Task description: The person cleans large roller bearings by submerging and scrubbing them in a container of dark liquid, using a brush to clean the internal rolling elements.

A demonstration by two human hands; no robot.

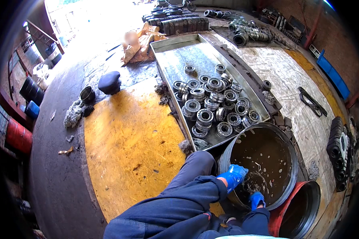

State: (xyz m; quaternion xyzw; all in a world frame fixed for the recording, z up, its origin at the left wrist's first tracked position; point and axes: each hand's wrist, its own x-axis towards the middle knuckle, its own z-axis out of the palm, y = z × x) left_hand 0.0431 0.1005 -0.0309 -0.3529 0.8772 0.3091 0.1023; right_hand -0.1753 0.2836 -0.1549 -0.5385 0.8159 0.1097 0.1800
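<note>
Both my hands wear blue gloves and are at a round metal drum (pixel 294 159) of murky brown liquid (pixel 267 148). My left hand (pixel 234 176) is over the drum's near left side, its fingers curled closed; whatever they grip, if anything, is hidden. Lower and to the right, my right hand (pixel 257 200) reaches over the near rim, fingertips at the liquid, where its fingers cannot be made out. The liquid between the hands is splashing, with pale foam flecks around. Just beyond the drum, many steel bearings (pixel 205 115) lie heaped in a shallow metal tray (pixel 173 42).
A red drum (pixel 281 213) stands against the near right of the metal one. Left of the tray lies a yellow floor sheet (pixel 131 135), with a dark padded stool (pixel 109 82) and a small bucket (pixel 87 95) beyond. Black belts (pixel 312 102) lie on the right.
</note>
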